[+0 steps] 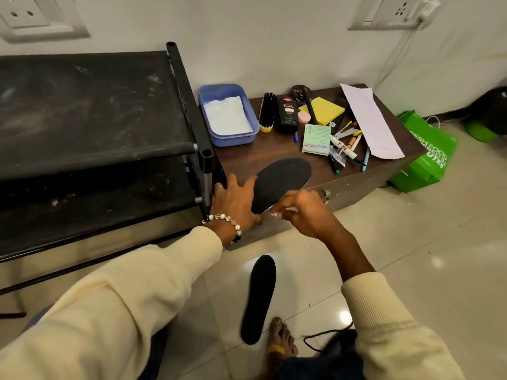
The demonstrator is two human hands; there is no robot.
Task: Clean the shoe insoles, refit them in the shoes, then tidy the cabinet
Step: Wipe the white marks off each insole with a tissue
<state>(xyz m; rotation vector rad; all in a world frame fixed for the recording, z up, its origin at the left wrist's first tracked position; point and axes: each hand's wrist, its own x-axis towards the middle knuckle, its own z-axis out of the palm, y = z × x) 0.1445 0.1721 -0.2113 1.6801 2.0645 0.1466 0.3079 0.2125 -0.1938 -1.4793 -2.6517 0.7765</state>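
Black insole (pixel 281 183) is held over the cabinet (pixel 354 185) front edge, long axis running away toward its far right. Left hand (pixel 236 200) steadies the heel, fingers spread; right hand (pixel 300 212) pinches a white wipe (pixel 282 211) at the near edge.

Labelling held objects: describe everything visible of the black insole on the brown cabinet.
The black oval shoe insole looks matte and foam-like, with a thin pale edge along its right side. It lies tilted, toe end on the brown wooden cabinet top, heel end overhanging toward the person. The left hand steadies it; the right hand presses something white against its edge.
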